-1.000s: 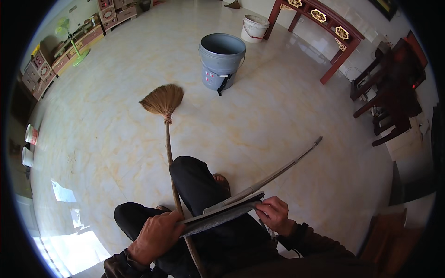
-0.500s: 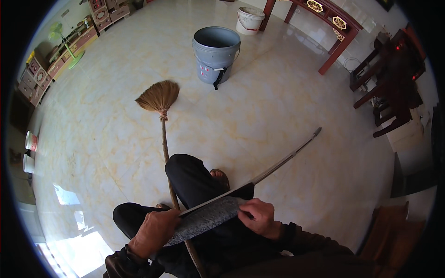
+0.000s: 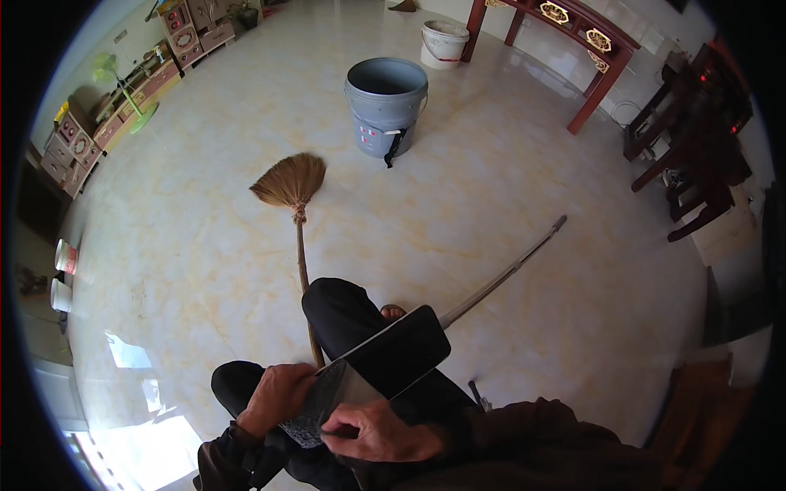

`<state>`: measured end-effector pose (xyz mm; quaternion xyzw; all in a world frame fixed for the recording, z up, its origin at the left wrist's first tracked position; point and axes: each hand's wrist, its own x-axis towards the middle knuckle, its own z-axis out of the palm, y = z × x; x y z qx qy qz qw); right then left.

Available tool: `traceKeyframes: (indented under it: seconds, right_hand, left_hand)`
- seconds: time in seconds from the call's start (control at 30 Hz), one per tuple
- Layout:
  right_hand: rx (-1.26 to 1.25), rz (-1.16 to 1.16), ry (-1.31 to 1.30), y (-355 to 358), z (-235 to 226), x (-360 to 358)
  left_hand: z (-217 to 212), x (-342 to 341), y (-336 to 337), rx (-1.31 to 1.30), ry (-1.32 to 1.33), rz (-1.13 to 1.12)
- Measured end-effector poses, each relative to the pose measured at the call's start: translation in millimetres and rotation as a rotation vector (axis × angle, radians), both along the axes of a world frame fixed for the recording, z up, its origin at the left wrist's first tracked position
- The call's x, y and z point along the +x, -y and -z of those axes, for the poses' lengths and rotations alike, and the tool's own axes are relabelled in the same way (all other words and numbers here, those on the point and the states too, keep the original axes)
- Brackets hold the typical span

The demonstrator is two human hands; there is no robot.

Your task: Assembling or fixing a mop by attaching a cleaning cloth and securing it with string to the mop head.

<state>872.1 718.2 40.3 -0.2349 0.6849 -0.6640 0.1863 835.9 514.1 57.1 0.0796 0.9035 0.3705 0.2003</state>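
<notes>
We are gripping one gray pad [image 3: 321, 401] in left hand [image 3: 277, 398] and right hand [image 3: 378, 430], fingers [image 3: 348, 448] closed; beyond one broom [image 3: 291, 180], two buckets [image 3: 378, 123] are standing on glossy room floor [image 3: 188, 245].

Honestly can't make out any actual words or numbers here. Closest thing is the gray bucket [image 3: 386, 108], which has a little patch of red and white marks [image 3: 368, 139] low on its side, way too tiny to read. The small tub [image 3: 65, 257] at far left has a reddish patch, also unreadable.
</notes>
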Motion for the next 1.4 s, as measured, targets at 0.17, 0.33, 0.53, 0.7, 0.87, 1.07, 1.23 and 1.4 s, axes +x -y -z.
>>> traceKeyframes:
  seconds: [0.17, 0.33, 0.53, 0.7, 0.87, 1.07, 1.23, 1.4]
  right_hand:
    - [-0.035, -0.258, 0.227, 34.2, -27.7, 7.5]
    - [-0.193, -0.336, 0.231, 70.5, -29.5, 36.7]
    - [-0.267, -0.466, 0.311, 85.2, -52.1, 44.0]
    - [-0.303, -0.251, 0.313, 81.4, -49.0, 26.0]
    - [-0.323, -0.113, 0.374, 83.5, -47.3, 2.5]
    - [-0.387, -0.120, 0.525, 97.2, -53.9, -4.4]
    - [-0.387, -0.145, 0.471, 112.5, -47.7, 9.5]
    - [-0.303, -0.164, 0.316, 107.0, -41.7, 19.4]
  left_hand:
    - [19.3, -6.3, 12.5, 0.065, 0.004, 0.040]
    - [18.2, -8.4, 18.0, 0.057, 0.125, 0.045]
    - [33.2, -1.9, 27.1, 0.213, 0.274, 0.011]
    - [9.3, 6.9, 25.1, 0.126, 0.073, -0.299]
    - [-9.6, 68.2, 43.1, -0.097, -0.368, -0.448]
    - [-12.3, 147.1, 25.7, 0.042, -0.074, -0.446]
    - [11.5, 149.1, -8.3, 0.155, -0.031, -0.585]
    - [30.0, 143.2, -32.7, 0.256, -0.016, -0.693]
